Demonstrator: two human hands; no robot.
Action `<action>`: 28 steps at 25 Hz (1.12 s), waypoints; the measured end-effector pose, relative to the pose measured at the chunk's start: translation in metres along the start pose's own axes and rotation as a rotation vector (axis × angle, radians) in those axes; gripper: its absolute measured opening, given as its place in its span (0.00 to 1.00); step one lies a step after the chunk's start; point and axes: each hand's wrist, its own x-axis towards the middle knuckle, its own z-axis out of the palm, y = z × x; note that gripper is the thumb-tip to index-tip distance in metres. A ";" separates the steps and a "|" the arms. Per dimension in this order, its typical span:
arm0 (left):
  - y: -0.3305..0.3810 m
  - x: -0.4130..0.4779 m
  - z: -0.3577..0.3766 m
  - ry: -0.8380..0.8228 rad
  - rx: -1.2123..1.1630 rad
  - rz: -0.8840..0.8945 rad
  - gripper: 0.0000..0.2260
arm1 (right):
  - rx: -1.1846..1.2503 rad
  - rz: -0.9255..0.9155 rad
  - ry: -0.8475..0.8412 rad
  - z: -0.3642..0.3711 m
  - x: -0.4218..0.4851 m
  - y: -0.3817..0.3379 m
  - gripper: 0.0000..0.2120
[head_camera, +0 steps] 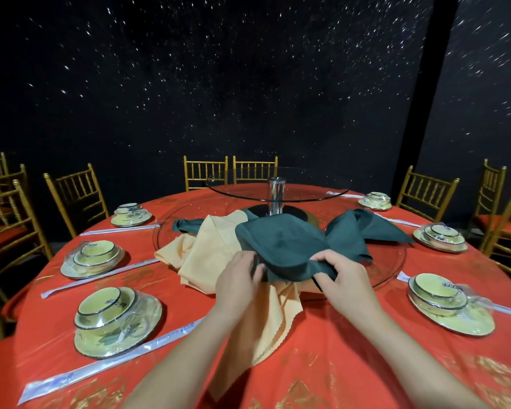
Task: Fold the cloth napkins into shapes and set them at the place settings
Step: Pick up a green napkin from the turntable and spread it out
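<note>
Looking down from the head view, you grip the near edge of the dark green napkin (281, 246) with both your left hand (239, 278) and right hand (341, 273), fingers curled on the cloth, at the 6 o'clock rim of the glass turntable (391, 262), over a peach napkin (207, 255).

Dim backdrop, lit table, fisheye edges

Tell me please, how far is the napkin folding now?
Done: nothing visible; the wrapped place settings carry no folded napkin. In hand: the left hand and right hand grip the near edge of a dark green napkin, not yet shaped. Left: the peach napkins lie loose over the glass turntable rim, and every setting awaits one.
</note>
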 end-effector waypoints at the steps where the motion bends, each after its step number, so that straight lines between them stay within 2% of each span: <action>1: -0.004 0.004 -0.001 -0.030 0.043 0.023 0.17 | 0.000 0.009 0.006 -0.002 -0.001 0.001 0.14; 2: -0.007 0.008 0.000 -0.123 0.088 0.046 0.23 | 0.006 0.026 0.022 -0.003 -0.001 0.001 0.12; 4: -0.008 0.007 0.004 -0.333 0.121 0.067 0.44 | 0.025 0.051 0.048 -0.004 0.005 -0.004 0.08; 5: -0.005 0.003 0.008 -0.360 0.072 0.071 0.49 | 0.036 0.046 0.050 -0.004 0.008 -0.007 0.06; 6: -0.001 -0.001 0.013 -0.324 -0.018 0.067 0.49 | 0.047 0.034 0.044 -0.003 0.011 -0.011 0.05; 7: 0.002 -0.001 0.020 -0.246 -0.132 0.053 0.44 | 0.056 0.022 0.035 -0.003 0.014 -0.013 0.06; 9: 0.006 0.006 0.022 -0.075 -0.237 0.015 0.27 | 0.059 0.015 0.026 -0.004 0.019 -0.015 0.08; 11: 0.005 0.018 0.017 0.006 -0.067 -0.013 0.12 | 0.036 0.025 0.064 -0.008 0.023 -0.011 0.10; 13: 0.002 0.027 0.010 -0.018 0.097 -0.033 0.05 | -0.001 0.049 0.116 -0.012 0.027 -0.005 0.11; 15: -0.002 0.032 0.004 -0.013 0.095 -0.068 0.04 | -0.033 0.060 0.156 -0.015 0.032 0.000 0.12; 19: 0.010 0.051 -0.021 0.106 -0.352 -0.137 0.08 | -0.083 0.043 0.263 -0.026 0.040 0.016 0.17; 21: 0.017 0.061 -0.040 0.196 -0.470 -0.110 0.08 | -0.124 0.023 0.300 -0.036 0.042 0.026 0.16; 23: 0.023 0.064 -0.057 0.255 -0.445 -0.017 0.08 | -0.125 0.016 0.316 -0.046 0.039 0.032 0.11; 25: 0.022 0.057 -0.068 0.253 -0.332 0.154 0.08 | -0.101 -0.017 0.350 -0.058 0.031 0.033 0.05; 28: 0.005 0.026 -0.067 0.081 -0.149 0.466 0.12 | -0.011 -0.105 0.358 -0.078 0.007 0.043 0.07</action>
